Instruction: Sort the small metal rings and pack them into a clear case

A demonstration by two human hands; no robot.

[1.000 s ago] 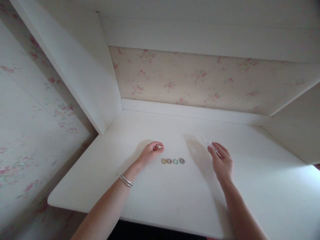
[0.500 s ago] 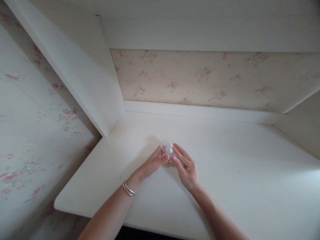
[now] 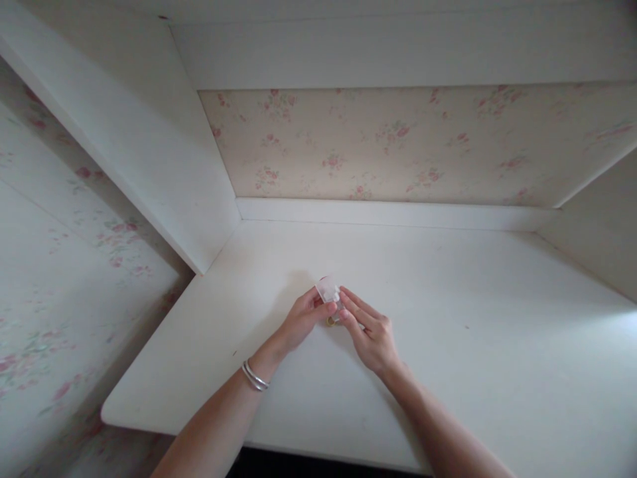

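Observation:
My left hand (image 3: pixel 301 318) grips a small clear plastic container (image 3: pixel 326 287), tilted, over the middle of the white desk. Its thumb presses along the near side. My right hand (image 3: pixel 372 337) is closed at the container's right side, thumb and fingertips against it. A small white piece (image 3: pixel 336 293) shows by the right fingertips; whether it belongs to the container I cannot tell. Just below the hands is a small gold-coloured round item (image 3: pixel 330 321), partly hidden by the fingers.
The white desk top (image 3: pixel 478 372) has a rounded front left corner. A white side panel (image 3: pixel 164 159) rises at the left, and a back wall with floral wallpaper (image 3: pixel 378 146) stands behind. A white board (image 3: pixel 398 53) runs overhead.
The container has turned slightly in my hands, and less of the gold-coloured item shows. My right fingers have drawn a little closer together. The camera view has shifted slightly.

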